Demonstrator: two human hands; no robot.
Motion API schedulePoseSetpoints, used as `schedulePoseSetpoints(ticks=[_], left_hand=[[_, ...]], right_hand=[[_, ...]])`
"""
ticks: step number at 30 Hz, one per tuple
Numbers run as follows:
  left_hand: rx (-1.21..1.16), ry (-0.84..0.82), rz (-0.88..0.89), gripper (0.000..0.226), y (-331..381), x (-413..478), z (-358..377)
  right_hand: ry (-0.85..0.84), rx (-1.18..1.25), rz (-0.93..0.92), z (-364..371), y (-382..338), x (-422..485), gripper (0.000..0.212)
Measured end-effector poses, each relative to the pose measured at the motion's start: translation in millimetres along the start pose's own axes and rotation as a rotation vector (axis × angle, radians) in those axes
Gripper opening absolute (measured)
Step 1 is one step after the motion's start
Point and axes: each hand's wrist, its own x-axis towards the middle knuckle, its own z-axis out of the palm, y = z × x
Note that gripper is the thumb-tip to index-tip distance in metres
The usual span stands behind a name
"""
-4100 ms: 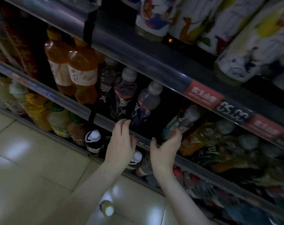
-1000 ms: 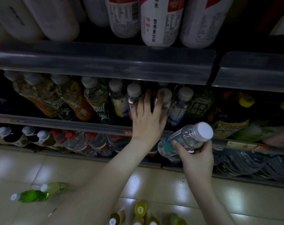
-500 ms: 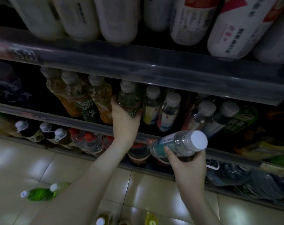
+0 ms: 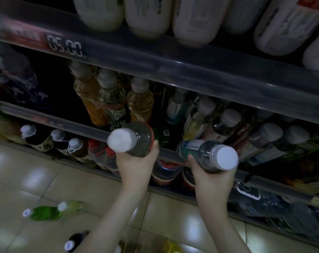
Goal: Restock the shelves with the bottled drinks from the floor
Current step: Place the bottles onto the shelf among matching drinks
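My left hand (image 4: 136, 165) grips a white-capped bottle with a dark green body (image 4: 135, 139), held in front of the middle shelf rail (image 4: 93, 131) with its cap pointing toward me. My right hand (image 4: 211, 179) grips a clear bottle with a teal label and white cap (image 4: 206, 154), tilted with its base toward the shelf. Behind both hands the middle shelf holds several white-capped bottles (image 4: 202, 115) of amber and yellow drinks. On the floor at the lower left lie two green bottles (image 4: 51, 211) and a dark bottle (image 4: 76, 241).
The upper shelf rail (image 4: 173, 68) with a 05.00 price tag (image 4: 65, 47) runs overhead, with large white bottles (image 4: 195, 17) above it. The bottom shelf (image 4: 72, 148) holds dark and red-capped bottles. Beige floor tiles (image 4: 19, 172) spread to the lower left.
My left hand has pulled a green bottle out from the middle shelf row and now holds it in front of the rail. My right hand still holds the teal-label bottle.
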Motion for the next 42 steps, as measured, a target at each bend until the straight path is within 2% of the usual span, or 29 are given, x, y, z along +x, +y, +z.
schedulePoseSetpoints(ticks=[4,9,13,17,22,25,27,31,33,35,39,42], left_hand=[[-0.046,-0.036,0.034,0.045,14.1,10.1,-26.4],[0.021,-0.097,-0.005,0.049,13.6,16.8,-58.3],[0.053,-0.095,-0.065,0.069,9.9,29.4,-82.8],[0.038,-0.121,-0.129,0.066,11.6,43.9,-104.5],[0.067,-0.2,-0.194,0.065,15.6,53.7,-125.2],[0.077,-0.209,-0.205,0.065,15.6,57.7,-139.2],[0.082,-0.203,-0.229,0.067,14.1,62.3,-150.7],[0.149,-0.243,-0.276,0.081,19.5,77.2,-174.5],[0.208,-0.34,-0.275,0.077,29.4,86.3,-182.5],[0.293,-0.467,-0.256,0.081,40.6,94.7,-187.6],[0.382,-0.653,-0.227,0.083,59.1,107.2,-186.2],[0.399,-0.739,-0.214,0.087,63.6,104.2,-181.0]], right_hand=[[-0.036,-0.004,0.006,20.8,-0.5,0.5,0.058],[-0.072,-0.038,-0.001,57.8,-1.7,10.2,0.06],[-0.124,-0.212,-0.021,82.9,1.6,29.0,0.052],[-0.123,-0.398,-0.076,101.7,-1.2,41.7,0.049],[-0.075,-0.619,-0.063,105.4,-4.6,29.6,0.068],[-0.005,-0.547,-0.134,106.3,-13.9,-3.5,0.081],[-0.131,-0.454,-0.19,112.6,-16.9,-29.7,0.078],[-0.81,-0.45,-0.096,142.7,-29.8,-71.0,0.066],[-1.039,-0.446,-0.052,158.2,-44.0,-83.9,0.07],[-1.076,-0.425,-0.035,168.0,-56.1,-88.2,0.065],[-1.017,-0.395,0.047,166.8,-66.5,-81.3,0.056],[-0.951,-0.392,0.098,160.6,-63.4,-81.6,0.067]])
